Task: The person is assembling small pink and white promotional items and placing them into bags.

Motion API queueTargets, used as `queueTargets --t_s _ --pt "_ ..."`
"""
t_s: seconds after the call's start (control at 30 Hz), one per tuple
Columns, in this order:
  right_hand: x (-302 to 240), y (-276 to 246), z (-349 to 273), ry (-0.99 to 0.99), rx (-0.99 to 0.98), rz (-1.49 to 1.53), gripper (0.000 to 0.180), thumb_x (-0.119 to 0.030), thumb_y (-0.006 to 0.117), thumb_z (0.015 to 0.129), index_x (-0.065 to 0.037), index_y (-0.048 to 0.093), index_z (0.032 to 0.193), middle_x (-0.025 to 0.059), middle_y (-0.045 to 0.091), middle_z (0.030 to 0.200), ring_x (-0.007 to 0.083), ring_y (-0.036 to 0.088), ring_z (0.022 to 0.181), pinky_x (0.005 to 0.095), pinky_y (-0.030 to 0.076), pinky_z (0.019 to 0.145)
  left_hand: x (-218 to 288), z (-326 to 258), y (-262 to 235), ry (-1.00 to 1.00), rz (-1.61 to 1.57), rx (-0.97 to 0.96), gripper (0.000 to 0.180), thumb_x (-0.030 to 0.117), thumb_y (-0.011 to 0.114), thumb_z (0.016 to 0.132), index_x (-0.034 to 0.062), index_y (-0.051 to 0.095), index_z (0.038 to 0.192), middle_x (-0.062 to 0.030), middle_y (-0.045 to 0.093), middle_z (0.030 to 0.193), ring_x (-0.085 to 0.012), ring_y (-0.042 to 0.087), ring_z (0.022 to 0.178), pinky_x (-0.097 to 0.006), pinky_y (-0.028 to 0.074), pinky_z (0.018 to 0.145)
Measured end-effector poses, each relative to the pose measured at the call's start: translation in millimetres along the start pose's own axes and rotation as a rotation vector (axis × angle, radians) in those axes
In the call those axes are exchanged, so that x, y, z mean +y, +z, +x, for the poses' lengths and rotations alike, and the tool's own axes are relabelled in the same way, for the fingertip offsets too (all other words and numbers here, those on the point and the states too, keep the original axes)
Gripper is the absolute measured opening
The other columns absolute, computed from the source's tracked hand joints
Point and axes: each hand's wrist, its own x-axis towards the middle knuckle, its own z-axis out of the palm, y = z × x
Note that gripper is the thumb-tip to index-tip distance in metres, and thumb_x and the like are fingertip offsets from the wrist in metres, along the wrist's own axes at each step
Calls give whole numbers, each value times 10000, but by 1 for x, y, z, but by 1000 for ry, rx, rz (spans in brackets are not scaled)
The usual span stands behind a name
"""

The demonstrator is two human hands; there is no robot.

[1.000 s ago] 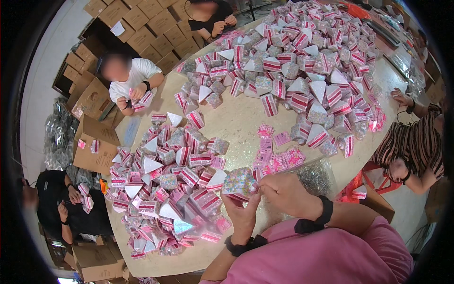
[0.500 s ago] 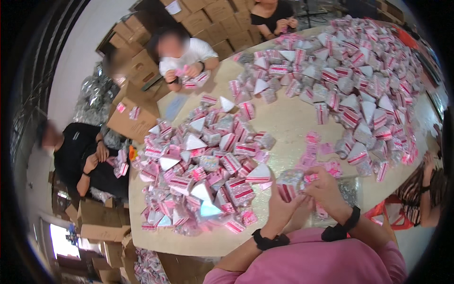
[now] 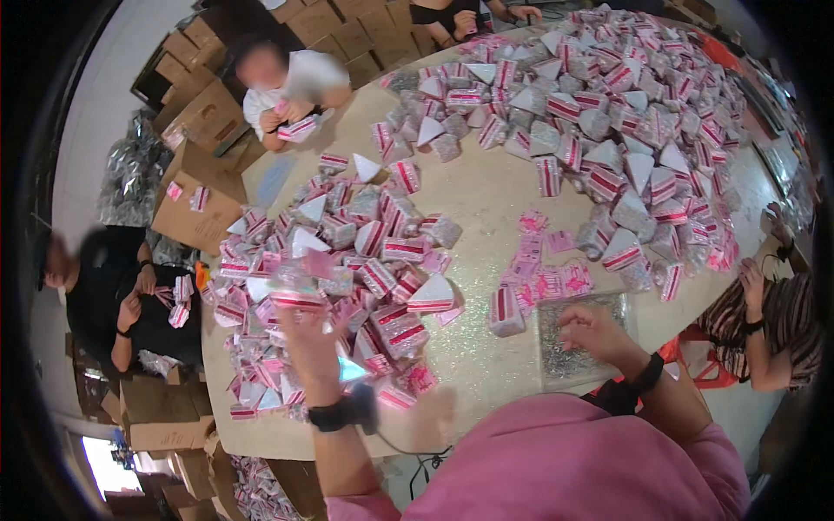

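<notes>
My left hand (image 3: 314, 352), smeared by motion, is over the left pile of wrapped cake-slice-shaped pieces (image 3: 382, 326). At its fingers is a blurred wrapped cake-slice piece (image 3: 297, 293), white and pink with a dark red stripe. My right hand (image 3: 601, 334) hovers over a shallow clear tray (image 3: 546, 369) of small silvery metal bits, fingers bent and apart, with nothing visible between them. One wrapped slice (image 3: 505, 314) rests on the table just left of the tray. Beyond the tray lie several flat pink printed cards (image 3: 546, 276).
A larger heap of wrapped slices (image 3: 608, 130) covers the far right of the table (image 3: 478, 208). Co-workers sit around it: one in white (image 3: 300, 91), one in black (image 3: 113, 286), one in stripes (image 3: 764, 313), others at the far edge. Cardboard boxes (image 3: 204, 200) stand at left.
My hands were together around a wrapped slice; now they are apart. The left has swung left over the pile, and the right has moved over the tray. The view has shifted right.
</notes>
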Motion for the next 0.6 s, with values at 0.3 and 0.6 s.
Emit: queueTargets --t_s 0.3,0.6 --pt "84 -46 -20 -196 150 -908 180 -137 599 806 -21 566 940 167 620 857 331 622 753 430 495 679 -128 -51 1 33 1014 -608 422 184 652 846 -19 525 1194 -109 632 1044 -172 618 879 -291 492 775" --pt "108 -21 -10 -126 135 -1197 177 -83 553 805 -26 533 972 169 587 920 353 611 866 434 507 735 -190 -82 80 80 1303 -760 707 362 673 759 -40 414 1278 -259 505 1149 -342 571 981 -381 465 847"
